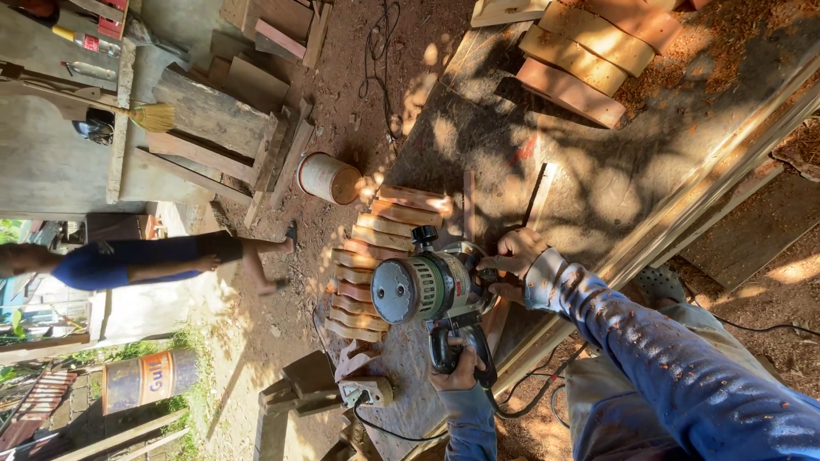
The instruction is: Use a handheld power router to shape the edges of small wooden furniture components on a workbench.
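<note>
Router [427, 288] handles are gripped in closed fists: left hand [457, 369] below, right hand [512, 256] above. Stacked wooden pieces [376, 265] beyond the hands could be struck if control on the worktop [547, 154] is lost.

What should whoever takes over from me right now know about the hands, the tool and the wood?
Left hand: closed on the black handle of the router.
Right hand: gripping the router's opposite side.
The router stands on the workbench, with its cord trailing off the near edge.
A row of shaped wooden pieces lies just beyond the router, and more blocks sit at the bench's far end.
Done and left: the router base hides the workpiece, so cut progress cannot be told.
A bystander stands beyond the bench.
</note>
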